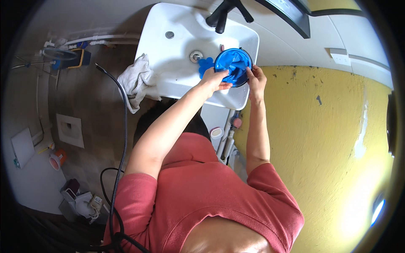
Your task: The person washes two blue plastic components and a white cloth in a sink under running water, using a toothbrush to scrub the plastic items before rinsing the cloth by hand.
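Observation:
A round blue item (233, 61) with crumpled, shiny film inside a dark rim is held above the right side of the white washbasin (177, 79). My left hand (212, 80) grips its lower left edge, thumb over the rim and fingers beneath. On the opposite side, my right hand (257, 79) pinches the rim between thumb and fingers. Just left of the item lies a flat blue piece with scalloped edges (205, 64), partly covered by my left hand. It sits close to the metal drain (196, 56). A small pinkish object (222, 47) shows behind the rim.
A black faucet (223, 15) overhangs the basin's back. A whitish cloth (136, 80) drapes over its left front corner. A black cable (124, 126) runs along my left side. Pipes (227, 144) stand below the basin, beside the yellow wall (300, 126).

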The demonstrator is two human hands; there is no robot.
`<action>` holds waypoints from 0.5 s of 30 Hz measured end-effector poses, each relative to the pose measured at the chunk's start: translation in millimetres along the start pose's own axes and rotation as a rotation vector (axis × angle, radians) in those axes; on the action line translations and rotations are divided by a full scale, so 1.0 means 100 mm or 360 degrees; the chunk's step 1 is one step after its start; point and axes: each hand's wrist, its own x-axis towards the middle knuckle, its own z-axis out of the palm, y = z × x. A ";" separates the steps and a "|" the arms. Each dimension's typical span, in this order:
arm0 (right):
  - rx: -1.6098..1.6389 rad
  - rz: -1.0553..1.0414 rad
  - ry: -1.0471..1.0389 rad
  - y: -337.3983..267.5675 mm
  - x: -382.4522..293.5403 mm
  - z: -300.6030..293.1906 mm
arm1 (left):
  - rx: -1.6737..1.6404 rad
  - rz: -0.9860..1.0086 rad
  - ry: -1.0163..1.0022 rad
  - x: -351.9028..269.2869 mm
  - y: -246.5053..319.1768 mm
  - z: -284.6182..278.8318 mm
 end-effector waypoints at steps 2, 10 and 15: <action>-0.0072 -0.0142 0.0050 0.05 0.08 -0.12 | -0.0042 0.0047 0.0057 0.03 -0.02 0.14; 0.0676 0.0156 0.0434 0.09 0.80 -0.33 | 0.0080 0.0170 0.0201 0.09 0.02 0.12; 0.0481 0.0302 0.0684 0.19 1.19 -0.15 | 0.0169 -0.0004 0.0471 0.03 -0.13 -0.18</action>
